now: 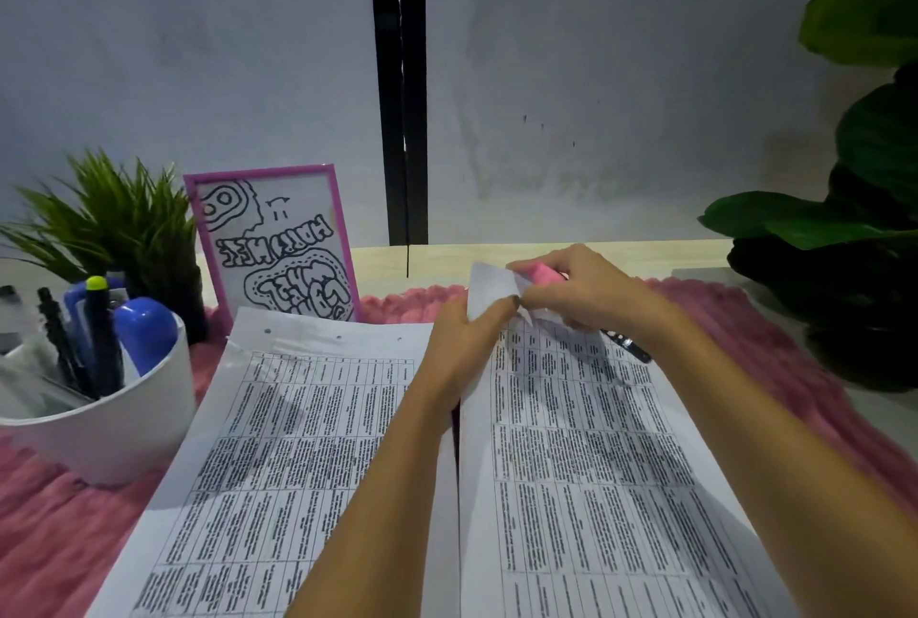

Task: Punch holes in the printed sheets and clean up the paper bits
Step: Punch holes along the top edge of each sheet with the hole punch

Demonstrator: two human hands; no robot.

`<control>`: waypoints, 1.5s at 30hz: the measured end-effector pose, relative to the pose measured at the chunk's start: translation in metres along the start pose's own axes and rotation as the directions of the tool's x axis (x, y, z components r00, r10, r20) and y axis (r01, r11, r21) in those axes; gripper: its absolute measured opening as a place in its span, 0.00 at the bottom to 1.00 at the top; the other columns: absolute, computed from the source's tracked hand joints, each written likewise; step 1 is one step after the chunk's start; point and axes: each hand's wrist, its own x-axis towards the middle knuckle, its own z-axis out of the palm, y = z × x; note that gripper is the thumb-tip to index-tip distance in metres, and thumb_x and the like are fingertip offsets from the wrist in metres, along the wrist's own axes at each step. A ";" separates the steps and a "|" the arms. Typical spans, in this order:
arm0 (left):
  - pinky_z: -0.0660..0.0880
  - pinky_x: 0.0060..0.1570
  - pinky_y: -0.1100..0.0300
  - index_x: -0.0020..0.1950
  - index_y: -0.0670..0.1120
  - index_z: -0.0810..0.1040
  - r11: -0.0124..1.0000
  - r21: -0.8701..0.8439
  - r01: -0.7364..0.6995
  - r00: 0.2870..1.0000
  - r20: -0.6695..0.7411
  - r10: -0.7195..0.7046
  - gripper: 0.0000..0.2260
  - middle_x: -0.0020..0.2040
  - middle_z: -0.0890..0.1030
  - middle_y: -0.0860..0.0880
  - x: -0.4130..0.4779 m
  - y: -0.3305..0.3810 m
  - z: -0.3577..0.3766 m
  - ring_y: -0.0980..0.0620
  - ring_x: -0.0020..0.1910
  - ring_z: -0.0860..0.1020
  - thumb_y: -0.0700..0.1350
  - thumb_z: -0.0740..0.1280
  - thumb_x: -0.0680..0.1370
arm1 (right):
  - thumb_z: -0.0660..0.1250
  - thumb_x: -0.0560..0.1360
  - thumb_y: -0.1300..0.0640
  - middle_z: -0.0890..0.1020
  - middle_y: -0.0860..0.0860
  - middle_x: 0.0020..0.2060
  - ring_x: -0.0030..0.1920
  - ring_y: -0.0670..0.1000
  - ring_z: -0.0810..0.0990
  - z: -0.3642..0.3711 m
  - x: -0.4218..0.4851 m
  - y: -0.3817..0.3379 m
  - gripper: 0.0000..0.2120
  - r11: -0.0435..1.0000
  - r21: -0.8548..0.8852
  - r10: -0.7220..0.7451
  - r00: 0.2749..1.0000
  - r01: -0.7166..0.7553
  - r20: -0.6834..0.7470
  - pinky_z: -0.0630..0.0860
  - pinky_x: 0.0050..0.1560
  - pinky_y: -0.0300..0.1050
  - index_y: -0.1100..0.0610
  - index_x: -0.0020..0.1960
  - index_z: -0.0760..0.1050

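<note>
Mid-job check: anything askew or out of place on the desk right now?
The right sheet has its far corner bent upward, pinched by the left hand beside the pink punch gripped by the right hand. A black pen lies slanted at its far edge.

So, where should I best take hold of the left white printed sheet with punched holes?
Probably pinch the left white printed sheet at its left long edge, near you, coming from the left. That edge lies free on the fluffy pink mat; the left forearm crosses its right edge, and the white round cup crowds the far part.
</note>
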 end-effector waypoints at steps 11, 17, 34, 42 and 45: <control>0.78 0.37 0.54 0.50 0.45 0.79 0.993 0.061 -0.097 0.972 -0.209 0.108 0.09 0.42 0.82 0.43 0.004 -0.008 0.008 0.50 0.38 0.80 0.44 0.60 0.82 | 0.68 0.72 0.60 0.75 0.38 0.19 0.20 0.46 0.66 0.005 0.008 0.006 0.18 0.999 0.045 -0.018 0.999 0.017 0.029 0.65 0.24 0.38 0.54 0.62 0.79; 0.64 0.33 0.54 0.39 0.48 0.68 0.944 0.252 -0.213 0.916 -0.286 0.283 0.12 0.34 0.69 0.48 0.010 -0.024 0.008 0.55 0.34 0.65 0.44 0.58 0.83 | 0.67 0.71 0.66 0.81 0.53 0.58 0.37 0.50 0.79 -0.013 0.020 -0.001 0.35 0.919 0.385 -0.068 0.995 0.091 -0.073 0.76 0.39 0.44 0.53 0.76 0.64; 0.65 0.34 0.55 0.47 0.50 0.71 0.904 0.346 -0.251 0.904 -0.249 0.347 0.09 0.37 0.71 0.50 0.014 -0.034 0.009 0.50 0.37 0.68 0.50 0.55 0.84 | 0.63 0.73 0.50 0.78 0.54 0.32 0.30 0.50 0.74 0.018 0.065 -0.025 0.15 0.232 0.845 0.161 0.838 0.481 -0.521 0.73 0.32 0.44 0.62 0.50 0.75; 0.60 0.27 0.62 0.47 0.46 0.70 0.806 0.498 -0.321 0.864 -0.195 0.465 0.11 0.31 0.66 0.56 0.008 -0.030 0.008 0.58 0.28 0.62 0.50 0.56 0.84 | 0.64 0.72 0.49 0.77 0.53 0.31 0.29 0.50 0.75 0.015 0.066 -0.030 0.16 0.326 0.874 0.192 0.880 0.360 -0.434 0.73 0.31 0.43 0.62 0.50 0.76; 0.60 0.26 0.63 0.46 0.47 0.69 0.801 0.506 -0.319 0.852 -0.218 0.477 0.10 0.29 0.67 0.56 0.008 -0.028 0.008 0.58 0.26 0.63 0.50 0.56 0.85 | 0.63 0.76 0.51 0.77 0.53 0.32 0.29 0.50 0.75 0.022 0.065 -0.034 0.13 0.429 0.848 0.196 0.884 0.312 -0.425 0.72 0.31 0.42 0.61 0.50 0.76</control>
